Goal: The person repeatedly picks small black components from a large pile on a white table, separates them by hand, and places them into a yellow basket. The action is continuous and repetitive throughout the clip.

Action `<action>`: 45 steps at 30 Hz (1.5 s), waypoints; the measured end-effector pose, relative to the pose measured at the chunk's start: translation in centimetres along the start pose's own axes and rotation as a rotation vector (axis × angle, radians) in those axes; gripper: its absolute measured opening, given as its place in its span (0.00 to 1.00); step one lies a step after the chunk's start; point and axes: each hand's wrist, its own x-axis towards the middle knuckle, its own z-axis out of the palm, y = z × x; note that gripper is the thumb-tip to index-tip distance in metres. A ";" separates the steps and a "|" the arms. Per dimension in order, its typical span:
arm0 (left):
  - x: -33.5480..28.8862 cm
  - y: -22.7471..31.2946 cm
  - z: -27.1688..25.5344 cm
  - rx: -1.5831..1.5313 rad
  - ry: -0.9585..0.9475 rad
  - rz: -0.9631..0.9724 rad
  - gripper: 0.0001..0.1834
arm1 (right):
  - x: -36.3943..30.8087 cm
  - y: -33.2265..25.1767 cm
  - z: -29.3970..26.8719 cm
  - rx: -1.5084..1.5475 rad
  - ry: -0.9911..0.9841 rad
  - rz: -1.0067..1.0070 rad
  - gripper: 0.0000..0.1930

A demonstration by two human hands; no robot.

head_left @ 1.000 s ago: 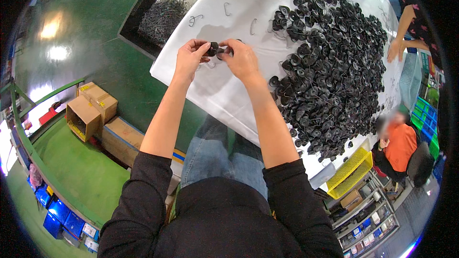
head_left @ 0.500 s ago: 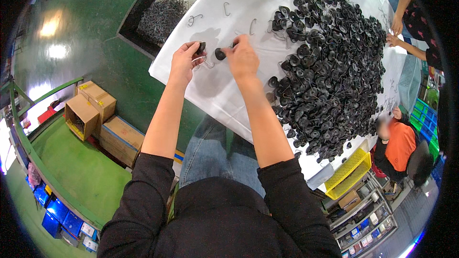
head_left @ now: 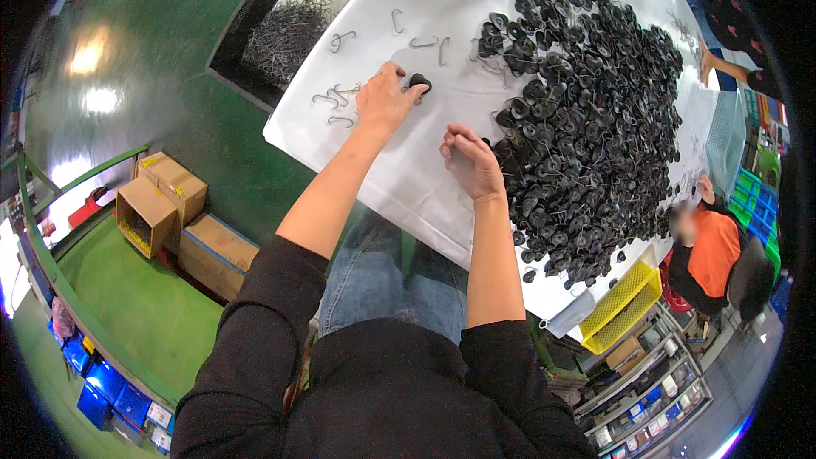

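Observation:
A white-covered table (head_left: 382, 161) lies under my hands. My left hand (head_left: 384, 104) is over its near left part, with thumb and fingers closed about a black disc-shaped piece (head_left: 419, 82). Most of the grip is hidden behind the fingers. To the right, my right hand (head_left: 476, 165) is above the cloth with its fingers curled inward and nothing visible in them. It is close to a big heap of black discs with wire hooks (head_left: 595, 136). Loose bent wire hooks (head_left: 338, 97) lie left of my left hand, and others are scattered beyond it.
A dark bin of wire hooks (head_left: 285, 38) stands beyond the table's left edge. Cardboard boxes (head_left: 217, 246) are at the lower left. A yellow basket (head_left: 620, 310) sits by the right edge. A person in orange (head_left: 712, 246) and another in dark patterned clothing (head_left: 738, 21) are across the table.
My left hand has moved right to the black disc and left some wire hooks on the cloth. My right hand has let go of a black disc and drawn back toward the heap.

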 end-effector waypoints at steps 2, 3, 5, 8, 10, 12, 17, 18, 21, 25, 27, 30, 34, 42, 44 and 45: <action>0.3 1.1 0.1 0.008 -0.023 0.079 0.17 | -0.5 -0.3 -1.1 0.150 0.024 -0.087 0.15; 0.4 1.5 -0.1 -0.012 -0.071 0.103 0.17 | -0.3 -0.3 -1.4 0.190 0.096 -0.110 0.17; 0.2 2.5 -0.6 -0.073 -0.168 0.198 0.16 | 0.7 -0.3 -1.4 0.270 0.199 -0.171 0.20; -2.6 4.3 -0.8 -0.105 -0.239 0.482 0.13 | 1.9 -0.4 -0.8 0.454 0.087 -0.072 0.23; -4.0 5.6 -0.4 0.002 -0.182 0.761 0.11 | 2.7 -0.2 -0.3 0.576 0.008 -0.049 0.21; -5.1 5.8 -0.2 0.016 -0.184 0.744 0.13 | 3.1 0.3 0.2 0.587 -0.003 -0.122 0.20; -6.6 1.1 -0.2 -0.063 0.046 0.710 0.22 | 3.2 0.8 -0.4 0.553 0.064 -0.043 0.14; -6.7 -0.9 -0.8 0.017 0.126 0.578 0.24 | 3.0 0.8 -0.7 0.632 -0.006 -0.008 0.12; -5.0 -6.1 -2.0 0.020 0.398 -0.160 0.40 | 2.1 0.4 -1.6 0.562 -0.076 -0.021 0.11; -3.7 -5.8 0.6 0.088 0.230 0.336 0.45 | 0.6 -0.5 -2.2 0.585 -0.013 -0.040 0.12; -2.8 -3.4 2.1 0.109 0.153 0.450 0.43 | -0.2 -0.9 -2.2 0.622 -0.008 -0.074 0.12; -0.1 -0.3 2.8 0.302 0.081 0.546 0.36 | -0.9 -1.4 -2.4 0.629 -0.001 -0.119 0.10; 4.3 0.6 2.9 0.471 0.054 0.655 0.27 | -1.7 -2.0 -3.0 0.620 -0.026 -0.154 0.08; 9.9 -11.5 -4.3 1.000 0.395 0.295 0.22 | -7.6 -3.8 -5.5 0.726 -0.056 -0.281 0.08; 10.8 -13.1 -8.2 1.320 0.322 0.255 0.24 | -11.4 -4.5 -7.6 0.733 0.041 -0.362 0.08; 9.7 -13.3 -8.1 1.165 0.365 -0.032 0.23 | -13.6 -4.8 -9.2 0.731 0.111 -0.405 0.08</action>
